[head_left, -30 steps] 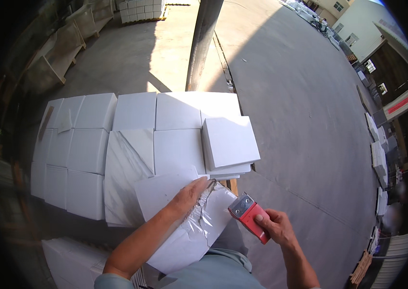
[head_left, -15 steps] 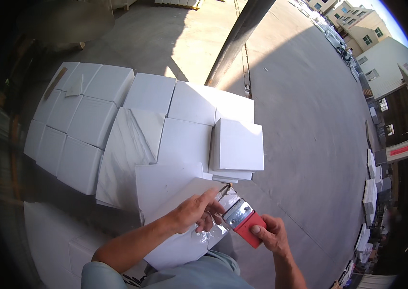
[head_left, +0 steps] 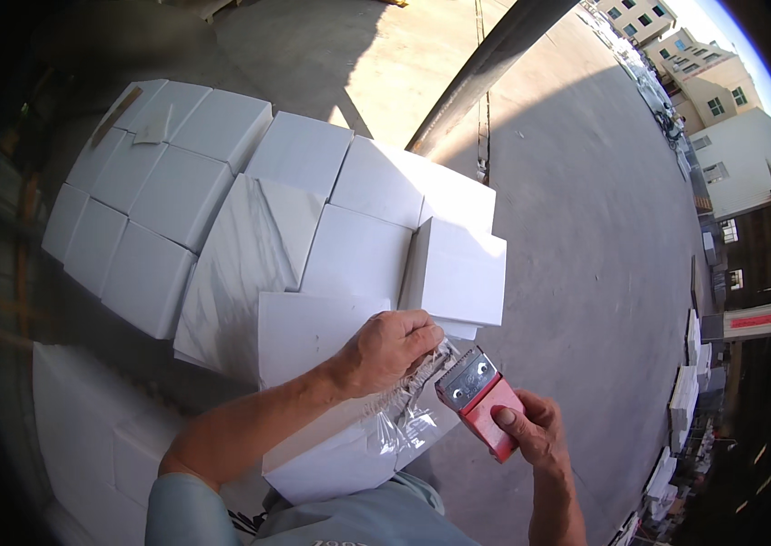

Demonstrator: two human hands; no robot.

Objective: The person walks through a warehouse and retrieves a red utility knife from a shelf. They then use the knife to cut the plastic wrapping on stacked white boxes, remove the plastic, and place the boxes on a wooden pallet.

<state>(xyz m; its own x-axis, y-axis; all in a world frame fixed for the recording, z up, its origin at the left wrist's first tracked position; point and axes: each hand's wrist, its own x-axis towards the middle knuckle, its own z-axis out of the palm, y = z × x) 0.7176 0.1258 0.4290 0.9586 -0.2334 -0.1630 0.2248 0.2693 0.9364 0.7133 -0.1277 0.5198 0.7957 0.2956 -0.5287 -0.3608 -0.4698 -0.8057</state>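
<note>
My right hand [head_left: 538,435] grips a red tape dispenser [head_left: 495,420] with a toothed metal blade, its thumb pressed on the side. Beside the blade, my left hand [head_left: 387,350] is curled closed, fingertips pinching the crumpled end of clear packing tape [head_left: 408,435]. That shiny, wrinkled strip lies over the right end of a white cardboard box [head_left: 326,469] in front of my body. An upright white flap [head_left: 313,328] stands behind my left forearm. My left hand hides part of the tape.
Rows of white boxes [head_left: 376,246] stand ahead and to the left, with a grey-veined marble slab [head_left: 244,264] among them. One box [head_left: 463,273] sits higher at the right end. A metal post [head_left: 486,68] rises beyond. Concrete floor [head_left: 586,227] extends right; more white boxes [head_left: 85,428] are lower left.
My left fingers, spread near the blade before, have closed on the tape and moved up. The dispenser has shifted slightly right and up. My view has tilted, shifting the surroundings.
</note>
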